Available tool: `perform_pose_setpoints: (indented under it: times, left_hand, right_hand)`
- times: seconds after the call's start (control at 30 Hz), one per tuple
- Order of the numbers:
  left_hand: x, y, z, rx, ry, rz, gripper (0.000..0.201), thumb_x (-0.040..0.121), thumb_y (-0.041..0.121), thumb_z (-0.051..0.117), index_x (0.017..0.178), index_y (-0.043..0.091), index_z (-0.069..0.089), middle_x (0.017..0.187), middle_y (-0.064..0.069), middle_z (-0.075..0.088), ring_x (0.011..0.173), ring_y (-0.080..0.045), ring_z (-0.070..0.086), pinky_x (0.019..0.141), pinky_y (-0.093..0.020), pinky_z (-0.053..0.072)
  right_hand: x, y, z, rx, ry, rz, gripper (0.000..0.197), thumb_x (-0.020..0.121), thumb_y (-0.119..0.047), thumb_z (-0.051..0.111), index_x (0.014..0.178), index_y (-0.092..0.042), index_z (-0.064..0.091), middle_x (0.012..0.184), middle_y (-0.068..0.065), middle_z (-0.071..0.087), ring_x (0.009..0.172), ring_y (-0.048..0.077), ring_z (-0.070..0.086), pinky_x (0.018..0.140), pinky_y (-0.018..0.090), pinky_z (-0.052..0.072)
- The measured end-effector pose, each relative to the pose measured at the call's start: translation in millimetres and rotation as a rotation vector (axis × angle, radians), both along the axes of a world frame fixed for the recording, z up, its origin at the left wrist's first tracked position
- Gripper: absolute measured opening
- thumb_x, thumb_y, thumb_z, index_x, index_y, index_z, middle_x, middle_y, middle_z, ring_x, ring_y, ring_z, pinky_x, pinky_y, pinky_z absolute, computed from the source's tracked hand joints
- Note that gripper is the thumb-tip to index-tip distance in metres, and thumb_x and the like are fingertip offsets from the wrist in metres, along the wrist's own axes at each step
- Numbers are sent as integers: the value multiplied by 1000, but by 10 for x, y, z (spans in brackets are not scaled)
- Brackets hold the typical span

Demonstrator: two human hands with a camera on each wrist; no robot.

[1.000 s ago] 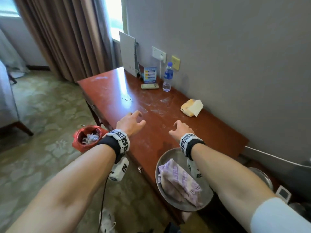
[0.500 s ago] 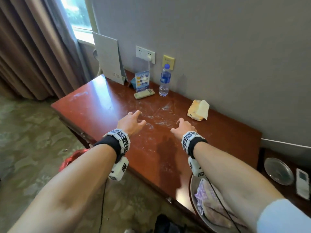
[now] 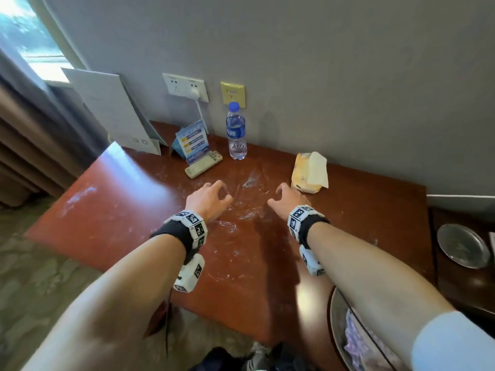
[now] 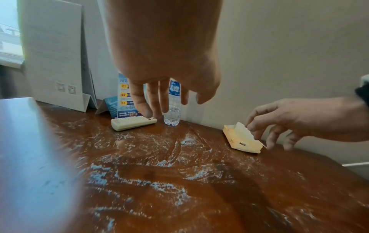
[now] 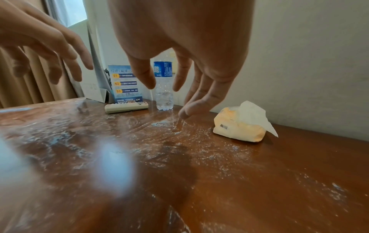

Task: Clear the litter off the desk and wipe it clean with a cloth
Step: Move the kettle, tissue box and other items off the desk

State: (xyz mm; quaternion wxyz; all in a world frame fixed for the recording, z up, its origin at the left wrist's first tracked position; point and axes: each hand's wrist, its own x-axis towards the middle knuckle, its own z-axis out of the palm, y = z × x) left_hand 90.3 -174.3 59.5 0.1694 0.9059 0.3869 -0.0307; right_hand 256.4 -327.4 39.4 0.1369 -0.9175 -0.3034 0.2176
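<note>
- Two bare hands hover over the red-brown desk [image 3: 112, 210], palms down, neither holding anything.
- Left hand [image 3: 207, 199]: fingers loosely curled and spread, above the middle of the desk; in the left wrist view its fingertips [image 4: 146, 110] hang in front of the remote and bottle, clear of the surface.
- Right hand [image 3: 288, 198]: fingers relaxed, hanging down, just beside the tissue pack [image 3: 309, 174]; whether it touches the pack, cannot tell.
- White powdery smears [image 3: 241, 210] across the desk middle, between and under both hands.
- Tissue pack lies near the wall, one tissue sticking up out of it.
- Water bottle [image 3: 236, 131] upright by the wall, blue cap and label.
- Remote control [image 3: 204, 164] flat on the desk, just in front of a blue info card [image 3: 192, 141].
- White folded card [image 3: 112, 113] stands at the back left corner.
- Cloth [image 3: 359, 341], purple-white, sits in a metal basin [image 3: 336, 317] at the desk's near right edge, under the right forearm.
- Metal dish [image 3: 463, 246] on the dark side surface to the right.
</note>
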Motion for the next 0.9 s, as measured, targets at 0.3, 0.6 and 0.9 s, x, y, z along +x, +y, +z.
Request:
perform_pose_setpoints:
  times: [0.3, 0.6, 0.9]
  left_hand:
    - [639, 640, -201, -15, 67, -129, 38, 94, 55, 45, 122, 31, 53, 116, -2, 54, 100, -27, 61, 86, -37, 48]
    - [1108, 1349, -476, -49, 61, -211, 34, 92, 53, 48, 114, 27, 56, 117, -3, 54, 113, -28, 54, 96, -42, 46]
    - [1072, 1773, -789, -57, 206, -198, 64, 92, 50, 52, 149, 29, 30, 160, -10, 21, 146, -30, 22, 116, -52, 27]
  right_hand:
    - [375, 383, -175, -59, 6, -93, 40, 91, -46, 53, 124, -26, 46, 125, 1, 53, 108, 26, 57, 84, 36, 48]
    - [834, 740, -352, -153, -38, -215, 37, 90, -44, 50, 123, -27, 47, 127, 4, 49, 114, 29, 51, 96, 48, 45]
    - [1122, 804, -627, -362, -125, -331, 69, 88, -49, 59, 145, -30, 24, 159, 11, -2, 147, 37, -3, 108, 62, 24]
